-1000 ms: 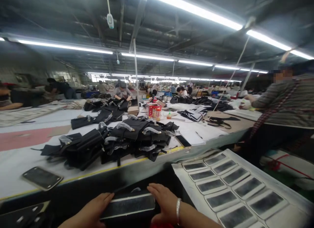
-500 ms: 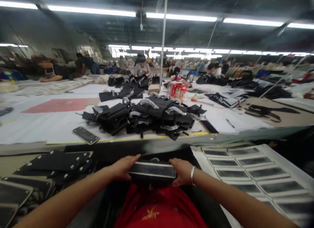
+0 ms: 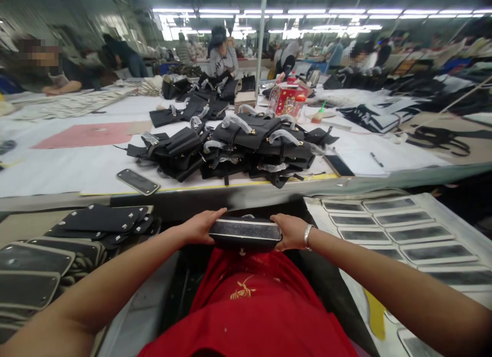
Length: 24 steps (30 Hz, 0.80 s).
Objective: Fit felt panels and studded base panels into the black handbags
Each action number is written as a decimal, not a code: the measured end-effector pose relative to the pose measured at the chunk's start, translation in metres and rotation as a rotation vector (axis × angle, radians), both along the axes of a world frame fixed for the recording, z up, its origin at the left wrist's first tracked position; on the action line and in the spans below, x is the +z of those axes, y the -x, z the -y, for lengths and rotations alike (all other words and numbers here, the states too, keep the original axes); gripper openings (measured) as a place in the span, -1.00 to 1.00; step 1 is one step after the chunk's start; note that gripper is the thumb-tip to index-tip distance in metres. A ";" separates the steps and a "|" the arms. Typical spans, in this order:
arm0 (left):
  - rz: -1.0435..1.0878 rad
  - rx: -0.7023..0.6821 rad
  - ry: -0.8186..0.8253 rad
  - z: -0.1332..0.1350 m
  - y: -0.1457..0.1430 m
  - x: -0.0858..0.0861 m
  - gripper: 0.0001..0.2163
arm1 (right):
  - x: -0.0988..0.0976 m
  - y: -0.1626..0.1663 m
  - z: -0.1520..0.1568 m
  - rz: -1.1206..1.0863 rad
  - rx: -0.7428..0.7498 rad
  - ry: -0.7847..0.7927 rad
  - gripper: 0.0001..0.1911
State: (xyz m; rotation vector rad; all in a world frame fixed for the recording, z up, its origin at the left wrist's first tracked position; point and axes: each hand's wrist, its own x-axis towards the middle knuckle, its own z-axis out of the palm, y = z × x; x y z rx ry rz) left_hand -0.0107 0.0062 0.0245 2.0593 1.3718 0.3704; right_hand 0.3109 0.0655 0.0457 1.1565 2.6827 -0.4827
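Note:
I hold a black bag piece with a pale-edged grey panel (image 3: 246,231) flat in front of my red shirt. My left hand (image 3: 200,227) grips its left end with fingers laid over the top. My right hand (image 3: 291,231), a silver bangle on the wrist, grips its right end with fingers curled round it. Beyond it, on the long white table (image 3: 57,172), lies a heap of black bags with wrapped handles (image 3: 238,147).
A white board with several grey panels (image 3: 400,234) lies at my right. Stacked black and grey pieces (image 3: 69,234) sit at my left. A single grey panel (image 3: 137,181) rests near the table's edge. A red box (image 3: 286,101) and several other workers are farther back.
The view has tilted downward, so my arms and red shirt now show. Both hands keep hold of the bag piece, which sits higher in the picture and closer to my body.

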 end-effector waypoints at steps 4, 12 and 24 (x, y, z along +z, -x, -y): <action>0.183 0.085 0.032 0.007 0.003 -0.002 -0.07 | -0.005 -0.002 0.005 -0.024 -0.006 0.019 -0.16; 0.271 0.165 -0.022 0.021 0.008 -0.003 -0.03 | -0.017 -0.015 0.015 -0.141 -0.027 0.029 -0.18; -0.134 0.006 -0.107 0.034 0.009 -0.018 -0.25 | -0.023 -0.016 0.009 -0.242 -0.025 0.087 -0.26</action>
